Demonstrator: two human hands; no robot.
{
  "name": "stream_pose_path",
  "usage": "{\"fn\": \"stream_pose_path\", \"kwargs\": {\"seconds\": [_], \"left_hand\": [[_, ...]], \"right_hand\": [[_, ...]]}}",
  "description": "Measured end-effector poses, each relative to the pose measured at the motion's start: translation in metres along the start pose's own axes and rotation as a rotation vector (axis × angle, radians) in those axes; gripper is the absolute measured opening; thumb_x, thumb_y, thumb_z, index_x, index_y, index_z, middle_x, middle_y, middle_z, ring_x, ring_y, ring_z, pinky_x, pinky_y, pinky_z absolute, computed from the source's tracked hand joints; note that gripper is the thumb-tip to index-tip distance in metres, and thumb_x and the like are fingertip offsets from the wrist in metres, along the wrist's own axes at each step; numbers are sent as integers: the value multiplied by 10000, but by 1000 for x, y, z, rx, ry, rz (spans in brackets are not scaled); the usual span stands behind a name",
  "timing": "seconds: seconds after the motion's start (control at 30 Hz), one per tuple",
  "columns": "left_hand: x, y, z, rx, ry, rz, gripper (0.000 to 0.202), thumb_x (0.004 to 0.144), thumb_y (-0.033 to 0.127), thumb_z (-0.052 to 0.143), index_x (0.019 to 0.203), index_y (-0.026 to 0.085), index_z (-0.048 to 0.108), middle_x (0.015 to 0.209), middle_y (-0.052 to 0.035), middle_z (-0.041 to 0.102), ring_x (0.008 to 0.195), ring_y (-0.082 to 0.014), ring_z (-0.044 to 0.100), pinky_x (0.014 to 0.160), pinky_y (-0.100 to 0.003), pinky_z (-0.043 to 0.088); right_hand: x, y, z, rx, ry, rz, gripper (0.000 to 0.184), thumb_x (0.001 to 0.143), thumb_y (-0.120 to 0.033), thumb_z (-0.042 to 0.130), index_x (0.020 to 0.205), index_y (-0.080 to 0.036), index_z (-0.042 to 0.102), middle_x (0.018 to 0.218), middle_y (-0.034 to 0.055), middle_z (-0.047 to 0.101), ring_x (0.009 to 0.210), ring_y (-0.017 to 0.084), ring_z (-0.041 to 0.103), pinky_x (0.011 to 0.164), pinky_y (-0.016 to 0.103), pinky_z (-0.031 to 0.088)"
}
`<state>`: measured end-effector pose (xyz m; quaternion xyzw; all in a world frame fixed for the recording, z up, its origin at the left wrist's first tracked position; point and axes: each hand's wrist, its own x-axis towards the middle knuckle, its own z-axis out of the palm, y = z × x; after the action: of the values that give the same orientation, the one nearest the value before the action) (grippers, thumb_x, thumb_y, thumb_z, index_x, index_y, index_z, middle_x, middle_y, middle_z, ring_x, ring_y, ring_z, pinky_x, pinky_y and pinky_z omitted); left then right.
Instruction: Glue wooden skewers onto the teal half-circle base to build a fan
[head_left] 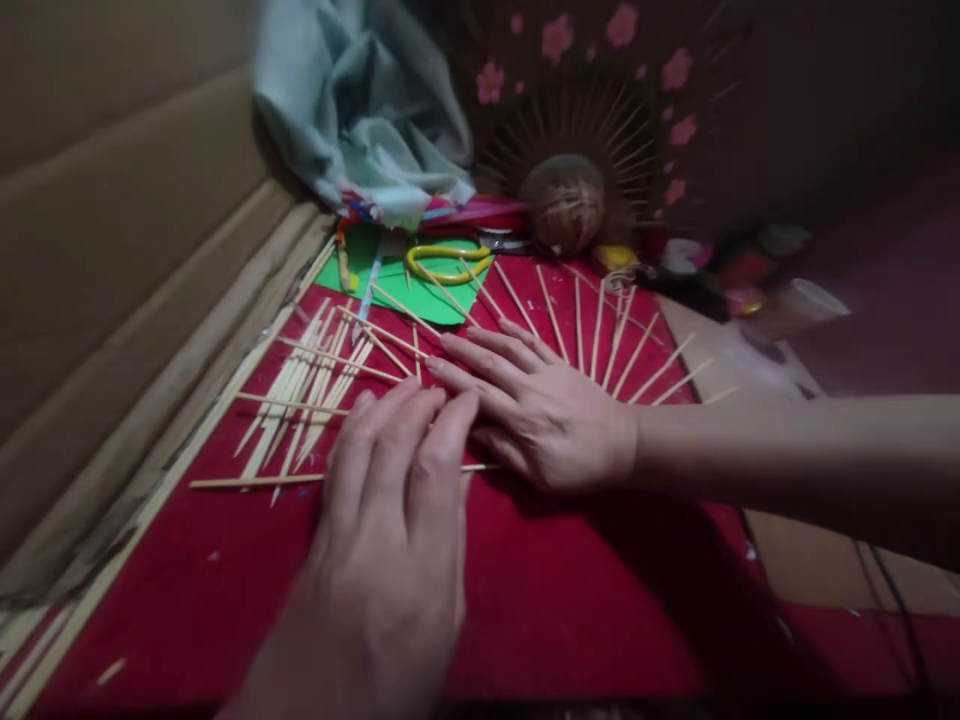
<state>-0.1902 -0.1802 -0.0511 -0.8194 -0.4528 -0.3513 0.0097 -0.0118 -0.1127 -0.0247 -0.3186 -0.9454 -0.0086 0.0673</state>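
My right hand (536, 405) lies flat on a red paper sheet (585, 590), fingers stretched out and pressing down on thin bamboo sticks (600, 340) that fan out across it. My left hand (394, 520) rests beside it with fingers extended and close together, fingertips touching the sticks near my right fingertips. One long stick (255, 481) runs across under both hands. A loose heap of sticks (307, 400) lies to the left.
Cardboard panels (112, 250) rise on the left. At the back are a pale cloth (360, 110), green paper (420, 285), yellow-handled scissors (446, 262), a ball of twine (562, 205) and a dark flowered paper fan (592, 90). Blurred clutter and a cup (806, 300) sit at the right.
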Motion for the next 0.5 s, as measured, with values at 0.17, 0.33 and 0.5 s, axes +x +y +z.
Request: {"fn": "stream_pose_path", "kwargs": {"seconds": [0.17,0.33,0.5], "left_hand": [[4,-3,8,71,-2,9,424,883,120,440,1304,75,410,1239,-195,528,1220,-325,453,1031,-529,388],[10,-5,3,132,83,43,391,879,125,440,1269,113,441,1189,-174,543,1170,-308,475,1006,-519,402],[47,10,-3,141,10,120,345,889,121,386,1217,77,487,1157,-160,569,1102,-265,501,987,-454,411]], "right_hand": [[-3,3,-3,102,67,-42,529,968,-313,301,1417,-33,286,1486,186,333,1383,226,242,1141,462,226],[-12,9,-7,224,233,24,469,954,-253,287,1396,-98,301,1452,174,355,1362,177,270,1118,439,280],[-25,34,-11,186,377,163,429,912,-182,337,1333,-126,394,1382,170,421,1299,208,355,1081,467,333]]}}
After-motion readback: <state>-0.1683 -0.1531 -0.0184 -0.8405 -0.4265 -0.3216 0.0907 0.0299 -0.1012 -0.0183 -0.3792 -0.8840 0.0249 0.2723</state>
